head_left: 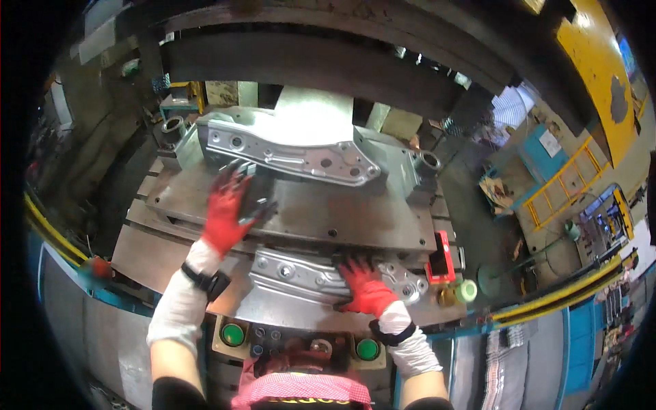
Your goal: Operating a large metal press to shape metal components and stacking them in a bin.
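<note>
My left hand (229, 215), in a red glove with dark fingertips, reaches over the steel die block (307, 208). Its fingers are spread and hold nothing. Just beyond the fingertips, a long stamped metal panel (294, 158) with holes and ridges sits on the raised part of the die. My right hand (365, 281), gloved the same way, lies across a second stamped metal panel (290, 273) on the ledge nearer me. Its fingers are stretched out over that panel and cover the middle of it.
Green push buttons (233, 334) are mounted below the ledge. A red box (441, 258) and a pale green-capped container (466, 291) stand at the ledge's right. Guide posts (427, 164) flank the die, under a dark press beam (307, 61). A yellow rail (560, 295) runs along the right.
</note>
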A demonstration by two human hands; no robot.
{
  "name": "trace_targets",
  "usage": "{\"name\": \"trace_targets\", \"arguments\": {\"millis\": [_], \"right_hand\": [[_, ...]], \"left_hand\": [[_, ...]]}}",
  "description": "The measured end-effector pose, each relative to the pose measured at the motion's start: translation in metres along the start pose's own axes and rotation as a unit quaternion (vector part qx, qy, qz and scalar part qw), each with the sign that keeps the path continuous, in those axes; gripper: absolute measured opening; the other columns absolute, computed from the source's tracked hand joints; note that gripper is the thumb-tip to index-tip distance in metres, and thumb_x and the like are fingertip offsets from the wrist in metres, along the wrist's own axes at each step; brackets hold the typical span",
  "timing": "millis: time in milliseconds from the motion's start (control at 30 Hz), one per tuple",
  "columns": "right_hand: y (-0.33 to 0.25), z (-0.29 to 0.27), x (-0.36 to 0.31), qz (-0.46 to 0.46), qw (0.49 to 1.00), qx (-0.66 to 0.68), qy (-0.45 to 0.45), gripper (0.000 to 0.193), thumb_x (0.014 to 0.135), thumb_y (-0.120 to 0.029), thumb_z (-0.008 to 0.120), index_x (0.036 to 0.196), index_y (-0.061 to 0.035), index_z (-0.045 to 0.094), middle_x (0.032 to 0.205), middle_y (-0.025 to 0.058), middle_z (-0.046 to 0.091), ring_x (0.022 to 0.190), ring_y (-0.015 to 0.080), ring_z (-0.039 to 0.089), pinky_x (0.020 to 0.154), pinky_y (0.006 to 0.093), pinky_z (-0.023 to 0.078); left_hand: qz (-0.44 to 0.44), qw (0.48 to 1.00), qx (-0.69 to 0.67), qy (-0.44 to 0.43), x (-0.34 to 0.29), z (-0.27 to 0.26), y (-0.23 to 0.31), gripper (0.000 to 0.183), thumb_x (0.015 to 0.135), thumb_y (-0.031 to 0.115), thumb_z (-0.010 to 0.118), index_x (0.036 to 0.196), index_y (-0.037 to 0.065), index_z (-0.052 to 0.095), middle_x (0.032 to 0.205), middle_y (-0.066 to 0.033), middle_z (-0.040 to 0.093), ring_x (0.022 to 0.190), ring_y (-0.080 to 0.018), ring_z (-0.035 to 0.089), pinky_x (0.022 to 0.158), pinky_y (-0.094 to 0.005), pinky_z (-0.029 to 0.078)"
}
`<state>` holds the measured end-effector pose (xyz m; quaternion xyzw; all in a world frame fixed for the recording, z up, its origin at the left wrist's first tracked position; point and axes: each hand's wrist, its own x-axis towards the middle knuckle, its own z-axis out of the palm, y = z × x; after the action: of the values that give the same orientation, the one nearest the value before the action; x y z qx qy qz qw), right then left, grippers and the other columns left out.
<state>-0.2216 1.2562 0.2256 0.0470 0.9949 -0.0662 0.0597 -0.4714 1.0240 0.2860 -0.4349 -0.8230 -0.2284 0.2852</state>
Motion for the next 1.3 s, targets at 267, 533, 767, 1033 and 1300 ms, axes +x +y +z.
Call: {"name": "trace_targets", "arguments": {"millis": [267,533,767,1033,1300], "right_hand": [[0.000,0.016,0.009,-0.034,0.997,0.063,0.037,0.107,0.048,-0.043,0.080,0.138,-0.0175,0.028,0.135,0.0105,0.038,0.127,0.0294,0.032,0.107,0.0533,0.012],[-0.001,0.018,0.015,-0.032,0.996,0.088,0.009,0.103,0.047,-0.044,0.079,0.134,-0.0104,0.035,0.135,0.0157,0.038,0.127,0.0335,0.031,0.106,0.0530,0.016],[-0.003,0.017,0.012,-0.016,0.999,0.039,0.010,0.103,0.048,-0.051,0.078,0.133,-0.0101,0.036,0.135,0.0122,0.036,0.129,0.0318,0.027,0.107,0.0521,0.011],[0.016,-0.004,0.021,-0.079,0.992,0.027,-0.096,0.105,0.056,-0.050,0.075,0.137,-0.0053,0.026,0.140,0.0191,0.028,0.130,0.0353,0.025,0.108,0.0447,0.017],[-0.023,-0.055,0.028,-0.105,0.994,0.003,0.039,0.094,0.052,-0.037,0.077,0.132,-0.0089,0.037,0.129,0.0179,0.041,0.121,0.0338,0.037,0.103,0.0475,0.024]], "left_hand": [[0.040,0.975,0.112,-0.190,0.150,0.101,-0.003,0.049,0.068,0.025,0.066,0.114,0.017,0.053,0.104,-0.0090,0.058,0.101,-0.0313,0.054,0.085,-0.0429,0.042],[0.150,0.975,0.147,-0.077,0.092,0.004,-0.014,0.036,0.068,0.016,0.064,0.104,0.019,0.061,0.088,-0.0046,0.058,0.086,-0.0261,0.055,0.079,-0.0379,0.042],[0.052,0.946,0.133,-0.290,-0.072,-0.080,-0.118,0.026,0.070,0.021,0.064,0.096,0.018,0.061,0.087,-0.0065,0.055,0.087,-0.0260,0.053,0.080,-0.0367,0.038],[-0.066,0.890,0.086,-0.443,-0.156,-0.068,-0.155,0.028,0.069,0.027,0.065,0.095,0.020,0.067,0.091,-0.0079,0.065,0.087,-0.0310,0.060,0.081,-0.0400,0.045],[-0.099,0.917,0.125,-0.365,-0.211,-0.032,-0.164,0.057,0.062,0.018,0.066,0.117,0.027,0.055,0.118,-0.0096,0.052,0.112,-0.0335,0.046,0.096,-0.0443,0.036]]}}
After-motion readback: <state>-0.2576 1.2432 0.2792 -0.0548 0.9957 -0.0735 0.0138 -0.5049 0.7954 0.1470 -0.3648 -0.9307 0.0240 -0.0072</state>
